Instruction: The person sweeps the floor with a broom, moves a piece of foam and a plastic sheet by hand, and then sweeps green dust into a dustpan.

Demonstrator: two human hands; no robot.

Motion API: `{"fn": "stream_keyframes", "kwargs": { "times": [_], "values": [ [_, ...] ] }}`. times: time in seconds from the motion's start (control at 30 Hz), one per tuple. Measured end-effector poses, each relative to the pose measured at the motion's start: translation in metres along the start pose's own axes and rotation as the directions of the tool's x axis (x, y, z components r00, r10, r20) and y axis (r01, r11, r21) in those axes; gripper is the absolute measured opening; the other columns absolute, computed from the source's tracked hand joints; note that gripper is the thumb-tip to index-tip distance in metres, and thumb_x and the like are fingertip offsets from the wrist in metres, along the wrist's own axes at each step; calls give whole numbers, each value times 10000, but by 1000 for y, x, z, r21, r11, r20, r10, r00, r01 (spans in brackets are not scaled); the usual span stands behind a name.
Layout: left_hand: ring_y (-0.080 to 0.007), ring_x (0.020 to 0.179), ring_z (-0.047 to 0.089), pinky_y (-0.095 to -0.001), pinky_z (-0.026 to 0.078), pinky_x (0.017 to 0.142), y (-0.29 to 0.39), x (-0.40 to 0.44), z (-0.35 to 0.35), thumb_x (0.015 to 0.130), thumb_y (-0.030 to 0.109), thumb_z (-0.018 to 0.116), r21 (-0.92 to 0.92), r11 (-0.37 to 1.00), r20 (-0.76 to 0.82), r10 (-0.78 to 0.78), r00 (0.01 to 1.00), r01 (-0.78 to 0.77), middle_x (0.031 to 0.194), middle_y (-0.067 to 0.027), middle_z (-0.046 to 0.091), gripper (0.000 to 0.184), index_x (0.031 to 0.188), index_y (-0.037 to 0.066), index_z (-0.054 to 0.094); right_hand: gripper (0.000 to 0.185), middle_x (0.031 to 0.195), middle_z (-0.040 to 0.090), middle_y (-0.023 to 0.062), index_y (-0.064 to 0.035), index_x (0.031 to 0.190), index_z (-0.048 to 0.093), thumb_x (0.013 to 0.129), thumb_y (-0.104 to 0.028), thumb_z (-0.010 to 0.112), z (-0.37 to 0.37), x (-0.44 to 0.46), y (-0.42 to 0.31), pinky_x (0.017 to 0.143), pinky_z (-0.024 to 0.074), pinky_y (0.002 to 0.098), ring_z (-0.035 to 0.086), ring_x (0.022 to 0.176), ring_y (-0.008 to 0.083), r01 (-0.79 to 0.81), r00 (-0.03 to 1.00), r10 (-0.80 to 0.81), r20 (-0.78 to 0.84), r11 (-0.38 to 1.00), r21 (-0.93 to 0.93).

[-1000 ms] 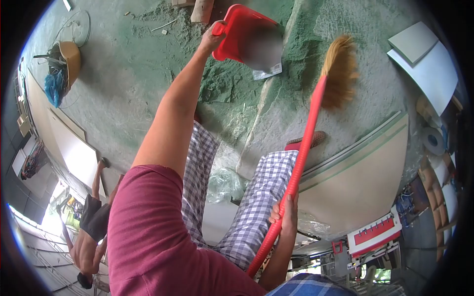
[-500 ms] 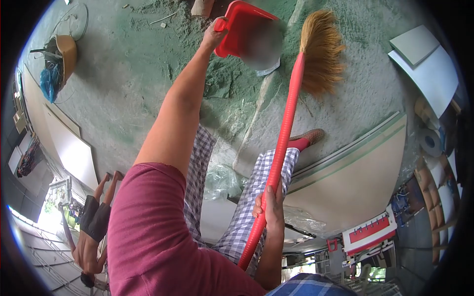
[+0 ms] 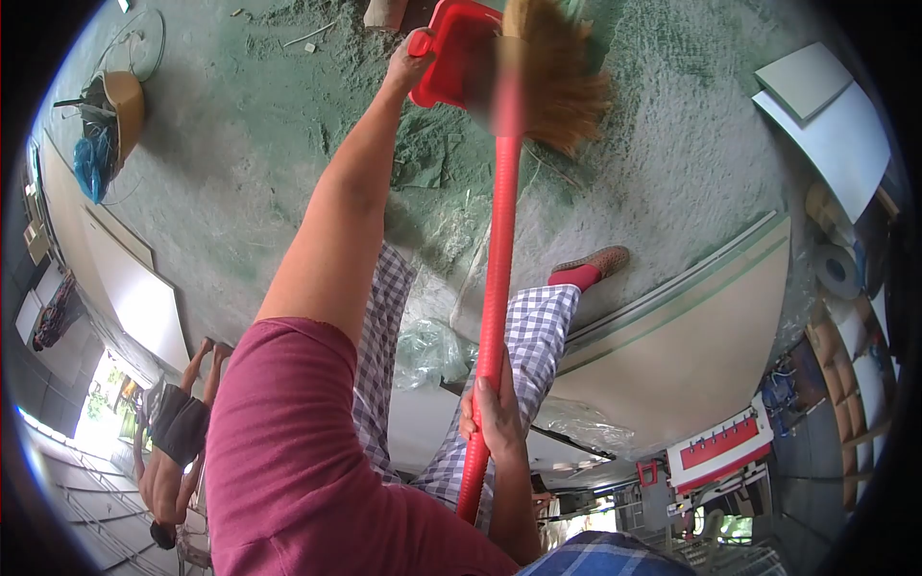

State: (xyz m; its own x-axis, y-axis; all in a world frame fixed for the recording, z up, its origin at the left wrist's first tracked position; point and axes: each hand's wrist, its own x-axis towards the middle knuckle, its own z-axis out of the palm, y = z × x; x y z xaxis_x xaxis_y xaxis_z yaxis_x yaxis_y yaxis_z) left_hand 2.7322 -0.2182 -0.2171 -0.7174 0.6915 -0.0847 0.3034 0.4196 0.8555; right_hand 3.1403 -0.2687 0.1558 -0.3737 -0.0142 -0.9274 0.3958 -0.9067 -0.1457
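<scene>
My left hand (image 3: 409, 67) is closed round the handle of a red dustpan (image 3: 451, 58) on the dusty floor. My right hand (image 3: 496, 418) grips the long red handle of a broom (image 3: 499, 240) near its upper end. The straw bristles of the broom are at the open right side of the dustpan, partly covering it; blur hides whether they touch. Inside the pan the contents are blurred. Grey dust and crumbled debris (image 3: 423, 144) lie on the floor below and left of the pan.
Large boards (image 3: 691, 317) lie at the right, with pale sheets (image 3: 831, 134) beyond them. Clear plastic wrap (image 3: 432, 350) is by my legs. A tan container (image 3: 125, 115) with a blue bag stands at the left. Another person (image 3: 178, 442) stands at the lower left.
The broom has swept left, its bristles moving from beside the dustpan to its open side. My right hand shifted left with the handle. The dustpan moved slightly left.
</scene>
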Motion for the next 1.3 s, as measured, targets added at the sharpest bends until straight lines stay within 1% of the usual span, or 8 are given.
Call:
{"fn": "stream_keyframes", "kwargs": {
  "times": [0.2, 0.33, 0.57, 0.73, 0.77, 0.83, 0.97, 1.3],
  "values": [
    [-238, 845, 574, -311, 440, 747, 0, -7, -2, 672, 155, 589, -26, 999, 18, -29, 999, 30, 889, -104, 582, 356, 1022, 135, 531, 588, 577, 419, 4, -50, 1357, 81, 872, -122, 405, 2, -37, 0, 380, 359, 210, 387, 396, 70, 110, 994, -111, -12, 991, -80],
    [-243, 839, 573, -313, 439, 744, 3, -21, -5, 676, 151, 584, -17, 1000, -15, 6, 1000, -6, 897, -106, 578, 362, 1033, 134, 519, 572, 640, 437, -1, -85, 1352, 179, 856, -125, 461, -30, -45, -5, 377, 352, 206, 383, 422, 50, 209, 946, -262, -188, 942, -261],
    [-290, 845, 568, -342, 440, 732, 8, -55, -1, 691, 156, 575, 7, 997, -75, -81, 994, 82, 903, -121, 574, 384, 1065, 140, 485, 615, 761, 529, 91, -160, 1357, 198, 821, -205, 496, -110, 33, -161, 429, 418, 269, 480, 489, 126, -83, 674, -539, -505, 624, -777],
    [-291, 861, 570, -340, 438, 742, -5, -70, 4, 699, 147, 575, -67, 987, -111, -155, 982, 148, 922, -120, 579, 368, 1059, 142, 498, 607, 899, 575, 249, -190, 1353, 160, 828, -212, 464, -179, 91, -144, 646, 465, 426, 586, 766, 377, -167, 657, -676, -334, 301, -939],
    [-285, 866, 571, -338, 437, 745, -8, -69, 3, 700, 148, 577, -64, 988, -121, -149, 981, 142, 926, -118, 580, 368, 1060, 143, 500, 607, 899, 575, 249, -190, 1353, 160, 828, -212, 464, -187, 96, -125, 646, 465, 426, 586, 766, 377, -169, 657, -676, -333, 299, -939],
    [-279, 872, 572, -336, 437, 749, -9, -69, 2, 701, 148, 579, -64, 989, -132, -144, 981, 137, 929, -115, 582, 369, 1062, 144, 502, 618, 676, 535, 128, -199, 1361, 127, 844, -186, 466, -186, 93, -85, 412, 414, 305, 483, 454, 175, -87, 591, -801, -99, 59, -994],
    [-265, 885, 571, -330, 435, 760, -3, -68, 1, 701, 144, 574, -52, 988, -147, -150, 978, 144, 933, -120, 582, 379, 1073, 141, 500, 654, 792, 583, 198, -188, 1363, 107, 829, -187, 485, -135, 68, -44, 487, 453, 357, 563, 534, 262, -150, 779, -506, -370, 423, -893],
    [-244, 819, 573, -327, 442, 733, 8, -80, 11, 707, 129, 561, -76, 983, -183, -179, 967, 167, 885, -110, 580, 369, 1070, 146, 494, 645, 699, 554, 120, -161, 1362, 129, 818, -126, 472, -71, 13, 36, 414, 421, 284, 482, 437, 156, -11, 893, -373, -254, 544, -839]
  ]
}}
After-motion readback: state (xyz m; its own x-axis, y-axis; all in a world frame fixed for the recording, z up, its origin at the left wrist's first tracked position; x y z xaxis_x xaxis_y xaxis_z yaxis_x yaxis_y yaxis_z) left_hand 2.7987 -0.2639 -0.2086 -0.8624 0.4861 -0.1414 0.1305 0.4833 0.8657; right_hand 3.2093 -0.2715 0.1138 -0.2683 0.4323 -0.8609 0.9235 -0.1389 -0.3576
